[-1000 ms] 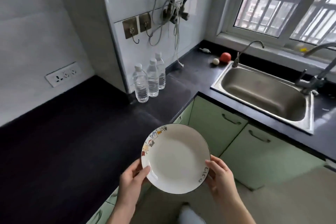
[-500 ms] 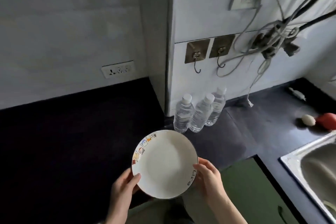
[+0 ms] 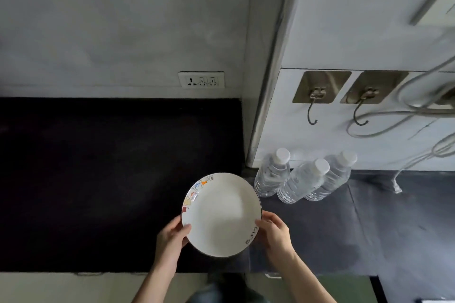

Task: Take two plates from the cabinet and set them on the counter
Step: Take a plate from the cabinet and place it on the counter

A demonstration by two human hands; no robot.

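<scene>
A white plate (image 3: pixel 221 214) with small coloured drawings on its upper left rim and dark lettering on its lower right rim is held over the dark counter (image 3: pixel 98 179). My left hand (image 3: pixel 172 236) grips its lower left edge. My right hand (image 3: pixel 275 231) grips its lower right edge. I cannot tell whether the plate touches the counter or hangs just above it. Only this plate shows, and no cabinet is in view.
Three clear water bottles (image 3: pixel 302 179) stand to the right of the plate against a white wall. A wall socket (image 3: pixel 201 79) sits above the counter. Two metal hooks (image 3: pixel 344 96) and loose cables (image 3: pixel 418 110) hang at the right. The counter's front edge runs below my hands.
The view has swung left, away from the sink, and now faces the dark counter. The plate, held in both hands, has come over the counter next to the bottles.
</scene>
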